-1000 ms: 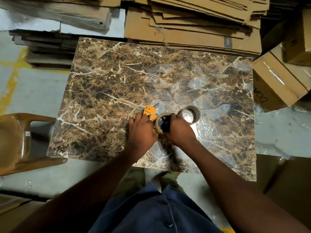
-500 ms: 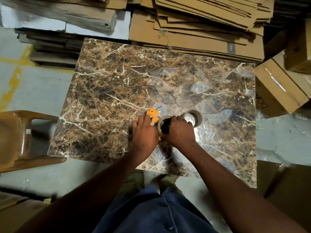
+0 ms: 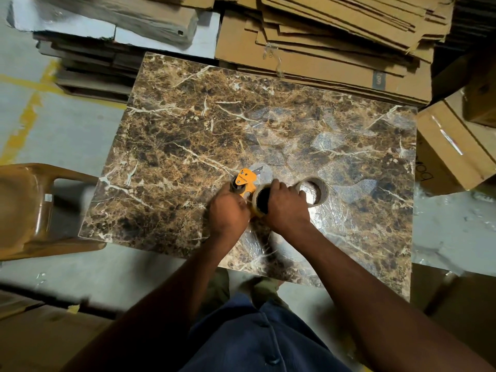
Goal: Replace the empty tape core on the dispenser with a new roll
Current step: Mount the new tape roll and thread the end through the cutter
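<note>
An orange tape dispenser [image 3: 245, 182] lies on the brown marble table [image 3: 188, 135], its handle hidden under my left hand [image 3: 228, 213], which grips it. A ring of tape or core [image 3: 259, 201] with a dark centre sits on the dispenser's wheel; my right hand [image 3: 287, 208] closes around its right side. Whether this ring is the full roll or the bare core I cannot tell. A second brown ring [image 3: 314, 190] lies flat on the table just right of my right hand, untouched.
Flattened cardboard sheets [image 3: 335, 36] are stacked behind the table. Cardboard boxes [image 3: 453, 146] stand at the right. A brown plastic chair [image 3: 29, 208] is at the left. Crumpled clear film [image 3: 330, 221] lies on the table near my hands.
Both hands stay on the dispenser and ring. The dispenser's orange head shows a little more past my left hand, and the camera view has shifted slightly.
</note>
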